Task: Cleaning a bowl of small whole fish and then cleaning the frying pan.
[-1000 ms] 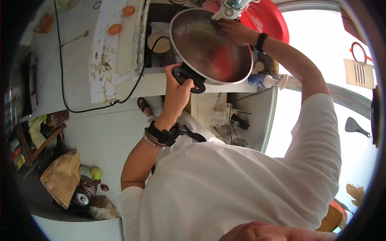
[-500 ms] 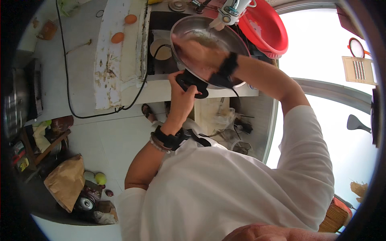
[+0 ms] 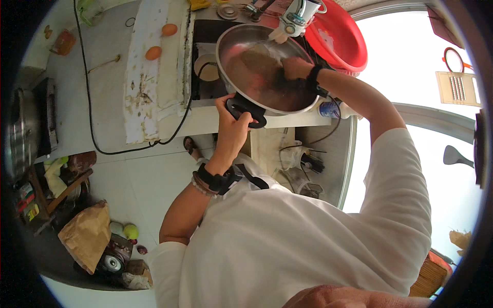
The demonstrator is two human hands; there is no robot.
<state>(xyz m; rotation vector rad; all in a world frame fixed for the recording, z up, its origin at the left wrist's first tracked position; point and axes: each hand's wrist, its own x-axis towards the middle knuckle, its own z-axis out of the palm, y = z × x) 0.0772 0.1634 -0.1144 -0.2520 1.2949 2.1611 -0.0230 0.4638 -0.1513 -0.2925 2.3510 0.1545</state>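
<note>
A wide steel pot with a reddish, blurred interior sits at the sink, under a white tap fitting. My left hand grips its black side handle at the near edge, fingers wrapped round it. Inside the pot, toward the right, is my right hand, its fingers blurred against the dark interior; whether they hold anything cannot be made out. A red plastic basin stands just right of the pot, and a bottle lies under my right forearm.
Two eggs rest on a worn white board to the left, beside a black cord. A large steel vessel is at the far left. A paper bag lies below. A spatula and grater hang right.
My right hand swept from the pot's upper right to its left side, then back rightward. My left hand keeps the handle; it and the pot sit slightly lower in the picture.
</note>
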